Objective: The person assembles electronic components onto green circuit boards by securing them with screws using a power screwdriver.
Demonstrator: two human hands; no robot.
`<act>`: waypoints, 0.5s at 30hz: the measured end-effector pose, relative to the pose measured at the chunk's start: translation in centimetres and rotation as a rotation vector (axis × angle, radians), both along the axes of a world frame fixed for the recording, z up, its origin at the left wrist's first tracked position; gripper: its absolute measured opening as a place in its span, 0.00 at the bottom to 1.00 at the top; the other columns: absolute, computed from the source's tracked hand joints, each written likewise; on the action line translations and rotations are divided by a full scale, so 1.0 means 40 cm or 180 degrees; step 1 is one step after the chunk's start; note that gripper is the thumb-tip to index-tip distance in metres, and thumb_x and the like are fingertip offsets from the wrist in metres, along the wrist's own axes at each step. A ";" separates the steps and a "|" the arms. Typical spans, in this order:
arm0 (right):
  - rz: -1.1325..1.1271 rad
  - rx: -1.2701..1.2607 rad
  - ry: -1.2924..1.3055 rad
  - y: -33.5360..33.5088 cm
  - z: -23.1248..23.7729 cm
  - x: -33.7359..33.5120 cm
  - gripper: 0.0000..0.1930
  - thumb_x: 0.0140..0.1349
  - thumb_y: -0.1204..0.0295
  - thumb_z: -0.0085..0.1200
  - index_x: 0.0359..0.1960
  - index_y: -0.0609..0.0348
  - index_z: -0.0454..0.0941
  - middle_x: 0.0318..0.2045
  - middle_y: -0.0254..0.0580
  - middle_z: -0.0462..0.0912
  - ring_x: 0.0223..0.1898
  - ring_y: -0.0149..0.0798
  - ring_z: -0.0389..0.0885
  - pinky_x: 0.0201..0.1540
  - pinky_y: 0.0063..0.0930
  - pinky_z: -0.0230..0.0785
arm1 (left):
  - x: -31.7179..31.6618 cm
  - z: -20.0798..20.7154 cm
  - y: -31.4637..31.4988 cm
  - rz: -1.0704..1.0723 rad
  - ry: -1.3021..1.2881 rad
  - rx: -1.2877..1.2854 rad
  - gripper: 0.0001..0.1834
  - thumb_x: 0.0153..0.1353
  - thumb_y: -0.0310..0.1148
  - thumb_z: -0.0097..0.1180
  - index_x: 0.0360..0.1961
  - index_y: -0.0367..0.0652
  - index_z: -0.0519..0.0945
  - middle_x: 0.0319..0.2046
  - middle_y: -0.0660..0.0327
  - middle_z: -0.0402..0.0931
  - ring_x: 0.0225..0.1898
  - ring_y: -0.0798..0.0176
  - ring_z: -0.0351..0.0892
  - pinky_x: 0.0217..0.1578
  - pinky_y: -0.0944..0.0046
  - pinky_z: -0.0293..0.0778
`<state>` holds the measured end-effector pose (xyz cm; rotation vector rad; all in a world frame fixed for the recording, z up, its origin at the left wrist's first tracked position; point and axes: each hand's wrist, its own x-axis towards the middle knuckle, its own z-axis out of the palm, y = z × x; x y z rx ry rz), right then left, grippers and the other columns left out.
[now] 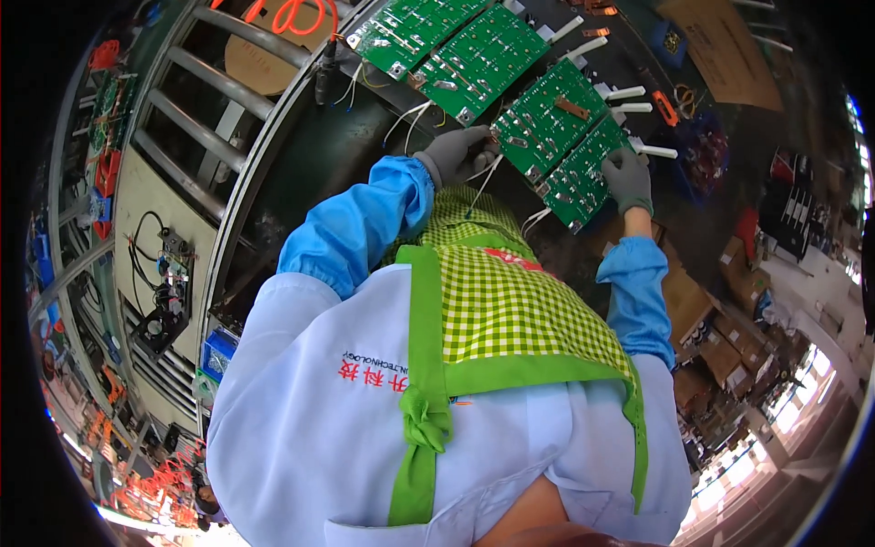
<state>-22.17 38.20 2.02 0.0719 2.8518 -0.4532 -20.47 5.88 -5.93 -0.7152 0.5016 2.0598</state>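
Two green circuit boards lie close side by side in front of me, the farther circuit board (547, 137) and the nearer circuit board (576, 187). A small copper strip (571, 108) rests on the farther one. My left hand (456, 157), in a grey glove, has its fingers closed at the left corner of the farther board, above thin white wires (492, 173). My right hand (629, 180), also gloved, curls its fingers at the right edge of the nearer board. Its fingertips are partly hidden. White tabs (654, 149) stick out past the boards' right side.
Two more green circuit boards (481, 66) lie farther left on the dark table. An orange-handled tool (664, 108), scissors (684, 98), a blue bin (670, 43) and cardboard (725, 55) are at the right. A roller conveyor (205, 132) runs along the left.
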 end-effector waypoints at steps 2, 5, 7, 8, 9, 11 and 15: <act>0.0376 -0.0425 0.0208 -0.110 0.027 -0.016 0.10 0.51 0.66 0.52 0.31 0.59 0.72 0.30 0.47 0.76 0.35 0.50 0.76 0.38 0.41 0.68 | 0.000 -0.012 -0.012 0.0015 0.0103 -0.0056 0.10 0.64 0.39 0.46 0.36 0.44 0.73 0.26 0.65 0.70 0.24 0.74 0.69 0.21 0.81 0.67; 0.1293 -0.1360 0.0385 -0.296 0.058 0.000 0.08 0.54 0.68 0.49 0.34 0.58 0.70 0.29 0.47 0.74 0.33 0.50 0.75 0.36 0.40 0.68 | 0.007 0.011 -0.011 0.0040 0.0155 -0.0184 0.11 0.64 0.39 0.45 0.35 0.43 0.73 0.26 0.65 0.71 0.24 0.74 0.69 0.21 0.80 0.67; 0.1386 -0.1383 0.0474 -0.357 0.019 -0.006 0.09 0.55 0.68 0.50 0.35 0.58 0.70 0.30 0.47 0.74 0.33 0.49 0.75 0.35 0.39 0.68 | 0.004 0.004 -0.006 -0.0071 0.0160 -0.0215 0.11 0.64 0.39 0.45 0.35 0.42 0.72 0.27 0.64 0.72 0.24 0.74 0.70 0.20 0.80 0.67; 0.1466 -0.1402 0.0535 -0.374 -0.003 -0.009 0.10 0.55 0.68 0.51 0.36 0.58 0.70 0.31 0.47 0.74 0.33 0.49 0.75 0.35 0.38 0.68 | 0.005 0.028 -0.001 -0.0041 0.0117 -0.0315 0.12 0.64 0.40 0.45 0.34 0.42 0.72 0.27 0.63 0.72 0.25 0.74 0.71 0.19 0.79 0.67; 0.1483 -0.1420 0.0526 -0.382 -0.019 -0.015 0.10 0.55 0.68 0.51 0.36 0.58 0.70 0.31 0.47 0.74 0.33 0.49 0.75 0.35 0.38 0.68 | 0.004 0.024 -0.001 -0.0022 0.0108 -0.0329 0.12 0.64 0.40 0.45 0.34 0.42 0.72 0.27 0.63 0.72 0.25 0.74 0.71 0.19 0.79 0.67; 0.1706 -0.0918 0.0617 -0.396 -0.043 -0.030 0.10 0.55 0.68 0.52 0.37 0.56 0.69 0.32 0.47 0.74 0.33 0.50 0.75 0.34 0.39 0.69 | 0.003 0.012 -0.003 -0.0070 0.0187 0.0006 0.13 0.64 0.40 0.45 0.35 0.41 0.72 0.27 0.62 0.73 0.24 0.73 0.71 0.19 0.80 0.67; 0.2036 -0.0788 0.0764 -0.406 -0.051 -0.039 0.08 0.56 0.67 0.50 0.35 0.55 0.70 0.32 0.45 0.74 0.33 0.48 0.75 0.34 0.39 0.70 | 0.003 0.000 -0.008 -0.0053 0.0265 -0.0090 0.14 0.65 0.40 0.44 0.34 0.39 0.73 0.29 0.61 0.75 0.24 0.73 0.71 0.19 0.80 0.67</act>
